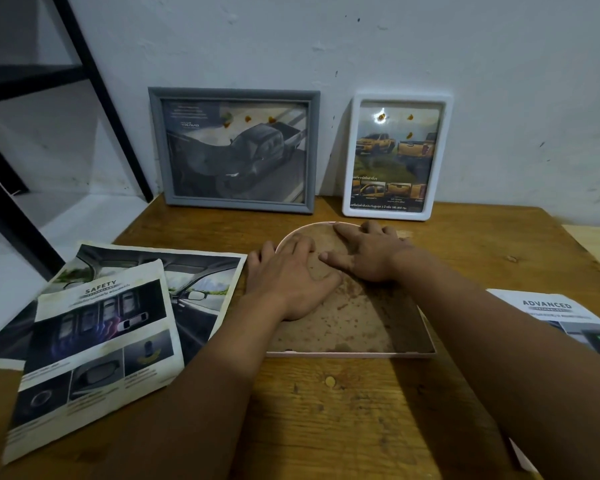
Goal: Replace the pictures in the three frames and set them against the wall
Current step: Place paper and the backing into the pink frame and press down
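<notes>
A pink arch-topped frame point(352, 354) lies face down on the wooden table, its stained brown backing board point(361, 320) facing up. My left hand point(291, 278) and my right hand point(368, 252) both press flat on the upper part of that board, fingers spread. A grey frame point(236, 95) with a dark pickup picture leans against the wall behind. To its right a white frame point(447, 150) with a yellow pickup picture also leans on the wall.
Loose car brochure pages lie on the table: a "SAFETY" sheet point(97, 337) over a car-interior page point(201, 289) at left, an "ADVANCED" sheet point(561, 317) at right. Black shelf legs point(94, 81) stand at far left. Bare table point(343, 427) lies in front.
</notes>
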